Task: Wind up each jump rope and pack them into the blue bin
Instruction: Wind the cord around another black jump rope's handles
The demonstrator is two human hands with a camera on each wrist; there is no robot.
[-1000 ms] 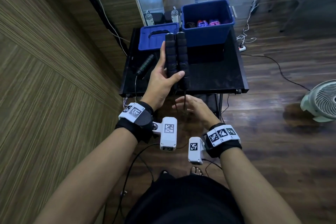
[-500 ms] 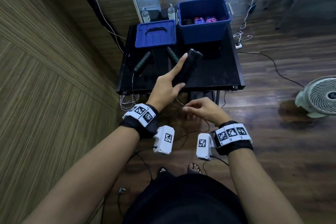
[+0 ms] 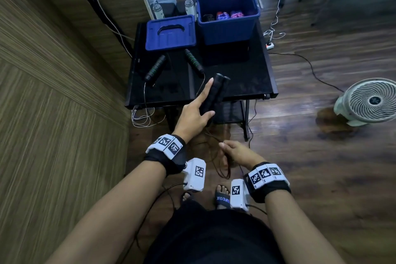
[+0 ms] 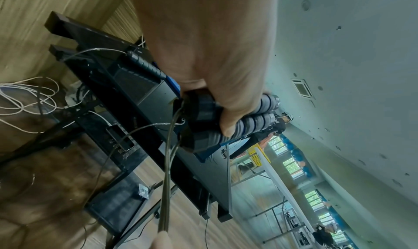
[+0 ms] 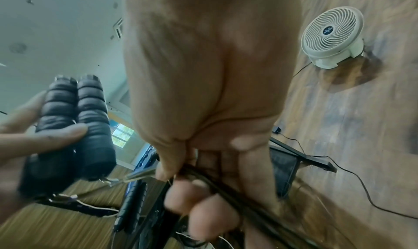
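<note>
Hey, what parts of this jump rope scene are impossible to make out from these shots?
- Blue bin contents: head view, near wall hides all but a few coiled ropes.
- Rope cord in the right hand: right wrist view, fingers and blur hide its loops.
- Black handles: left wrist view, left hand covers their middle.

The head camera looks steeply down over both forearms at the black table [image 3: 246, 83], while each wrist camera peers close along its own palm from below, all three sharing the paired black handles [image 3: 214, 94] and table.
</note>
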